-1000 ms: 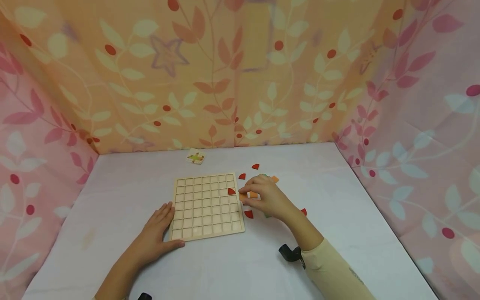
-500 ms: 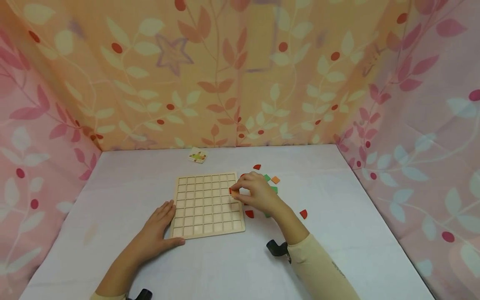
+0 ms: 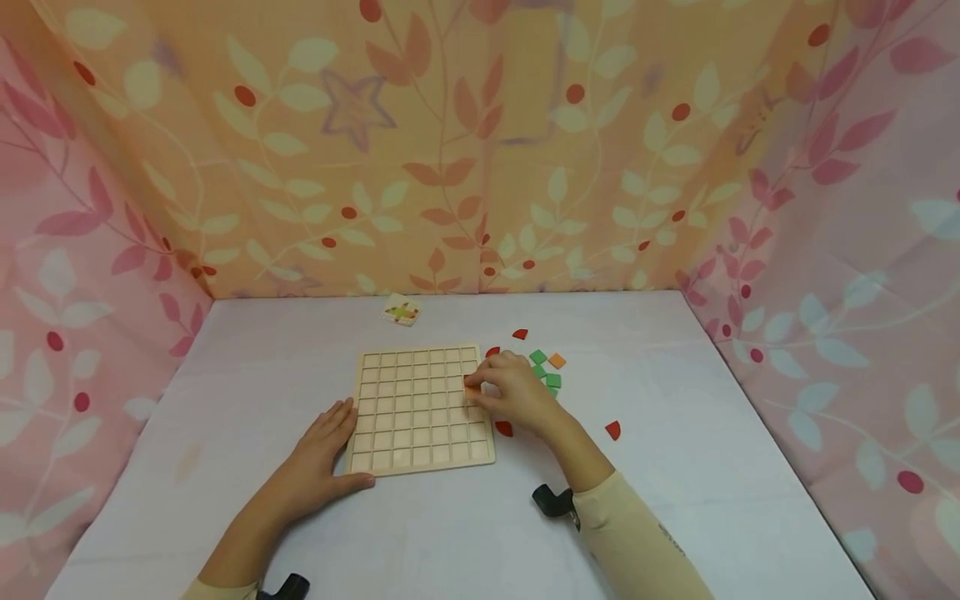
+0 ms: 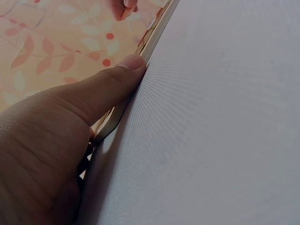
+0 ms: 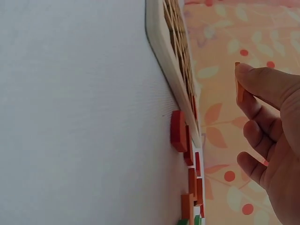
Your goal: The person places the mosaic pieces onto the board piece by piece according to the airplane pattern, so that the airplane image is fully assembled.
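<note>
A square wooden grid board (image 3: 420, 417) lies on the white table. My left hand (image 3: 318, 454) rests against its left side with straight fingers, the thumb (image 4: 117, 77) at the near edge. Over the board's right columns, my right hand (image 3: 517, 396) pinches a thin orange tile (image 5: 239, 86) between thumb and forefinger. In the right wrist view, that tile is held above the board, apart from it. A red quarter-round piece on the board's right part is mostly hidden behind the right fingertips in the head view.
Right of the board lie loose pieces: green tiles (image 3: 553, 381), an orange tile (image 3: 557, 361) and several red quarter-rounds (image 3: 613, 430). Some sit partly behind the right hand. A patterned card (image 3: 402, 310) lies beyond the board. Patterned cloth walls (image 3: 450, 167) enclose the table.
My right hand has carried the orange tile left, from beside the board to above its right columns. The left hand has stayed at the board's left side.
</note>
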`<state>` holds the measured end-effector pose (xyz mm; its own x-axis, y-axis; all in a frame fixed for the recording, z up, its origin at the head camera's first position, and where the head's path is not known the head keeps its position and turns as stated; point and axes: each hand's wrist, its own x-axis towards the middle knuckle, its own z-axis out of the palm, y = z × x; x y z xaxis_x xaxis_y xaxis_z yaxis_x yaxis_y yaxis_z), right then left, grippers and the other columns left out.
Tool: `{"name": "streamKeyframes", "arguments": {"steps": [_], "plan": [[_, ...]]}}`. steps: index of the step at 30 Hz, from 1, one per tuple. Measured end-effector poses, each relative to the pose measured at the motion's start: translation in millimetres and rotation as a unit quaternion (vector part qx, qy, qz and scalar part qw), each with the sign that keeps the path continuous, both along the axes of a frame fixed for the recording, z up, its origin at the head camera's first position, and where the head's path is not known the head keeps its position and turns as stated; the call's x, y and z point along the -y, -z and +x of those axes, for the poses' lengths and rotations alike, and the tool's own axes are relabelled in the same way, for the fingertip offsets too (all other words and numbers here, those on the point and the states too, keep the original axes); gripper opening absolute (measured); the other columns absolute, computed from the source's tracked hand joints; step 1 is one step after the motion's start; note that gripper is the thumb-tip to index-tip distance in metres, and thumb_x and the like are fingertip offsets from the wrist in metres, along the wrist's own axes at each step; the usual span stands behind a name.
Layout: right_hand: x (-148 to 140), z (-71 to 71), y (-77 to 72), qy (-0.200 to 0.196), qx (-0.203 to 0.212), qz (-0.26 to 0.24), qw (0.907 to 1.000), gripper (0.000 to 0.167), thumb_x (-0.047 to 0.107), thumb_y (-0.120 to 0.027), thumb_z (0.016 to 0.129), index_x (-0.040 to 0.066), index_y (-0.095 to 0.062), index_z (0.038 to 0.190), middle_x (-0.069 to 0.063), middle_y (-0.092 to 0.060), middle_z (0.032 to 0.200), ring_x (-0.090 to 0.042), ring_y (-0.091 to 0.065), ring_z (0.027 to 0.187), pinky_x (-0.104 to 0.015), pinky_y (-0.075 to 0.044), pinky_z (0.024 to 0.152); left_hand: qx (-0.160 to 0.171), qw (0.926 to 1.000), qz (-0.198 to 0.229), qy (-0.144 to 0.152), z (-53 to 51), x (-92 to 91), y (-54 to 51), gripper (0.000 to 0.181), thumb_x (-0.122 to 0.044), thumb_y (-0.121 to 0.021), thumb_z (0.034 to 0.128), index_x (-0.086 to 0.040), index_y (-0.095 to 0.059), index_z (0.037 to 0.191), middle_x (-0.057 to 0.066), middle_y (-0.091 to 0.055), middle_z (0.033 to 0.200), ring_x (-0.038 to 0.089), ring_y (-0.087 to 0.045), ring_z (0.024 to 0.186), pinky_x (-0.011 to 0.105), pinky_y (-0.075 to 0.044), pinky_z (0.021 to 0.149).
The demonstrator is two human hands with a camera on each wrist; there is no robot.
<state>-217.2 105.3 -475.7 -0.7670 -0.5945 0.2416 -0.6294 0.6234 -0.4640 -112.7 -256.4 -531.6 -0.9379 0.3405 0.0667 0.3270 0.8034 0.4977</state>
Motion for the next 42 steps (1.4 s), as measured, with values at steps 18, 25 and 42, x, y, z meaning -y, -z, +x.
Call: {"name": "streamKeyframes", "arguments": {"steps": [18,25,42], "plan": [[2,-9.2,20.7,0.018,0.010,0.027,0.9994,0.021,0.033,-0.078,0.092,0.023,-0.080,0.110,0.011,-0.067,0.103,-0.011,-0.053,0.097,-0.034,-0.044,0.087,-0.013,0.9999,0.001,0.000,-1.8,0.0,1.3,0.117,-0.069,-0.077,0.0771,0.002,-0.031,0.158,0.017,-0.021,0.170,0.039,-0.015,0.157,0.035,0.000,0.129],[3,-13.3,26.9,0.018,0.004,0.047,0.9987,0.021,0.034,-0.077,0.093,0.024,-0.080,0.111,0.011,-0.066,0.103,-0.011,-0.053,0.098,-0.034,-0.043,0.089,0.003,1.0000,0.001,0.000,-3.1,-1.1,1.5,0.119,-0.071,-0.075,0.0768,0.002,-0.030,0.159,0.015,-0.019,0.170,0.037,-0.013,0.158,0.038,-0.002,0.130],[7,-17.4,28.2,0.017,0.031,0.060,0.9976,0.020,0.033,-0.077,0.093,0.026,-0.080,0.112,0.012,-0.065,0.105,-0.011,-0.052,0.104,-0.036,-0.041,0.090,-0.007,1.0000,-0.003,-0.001,-0.5,-0.9,2.1,0.118,-0.069,-0.077,0.0773,0.003,-0.030,0.159,0.017,-0.020,0.170,0.039,-0.015,0.157,0.030,0.004,0.128]]}}
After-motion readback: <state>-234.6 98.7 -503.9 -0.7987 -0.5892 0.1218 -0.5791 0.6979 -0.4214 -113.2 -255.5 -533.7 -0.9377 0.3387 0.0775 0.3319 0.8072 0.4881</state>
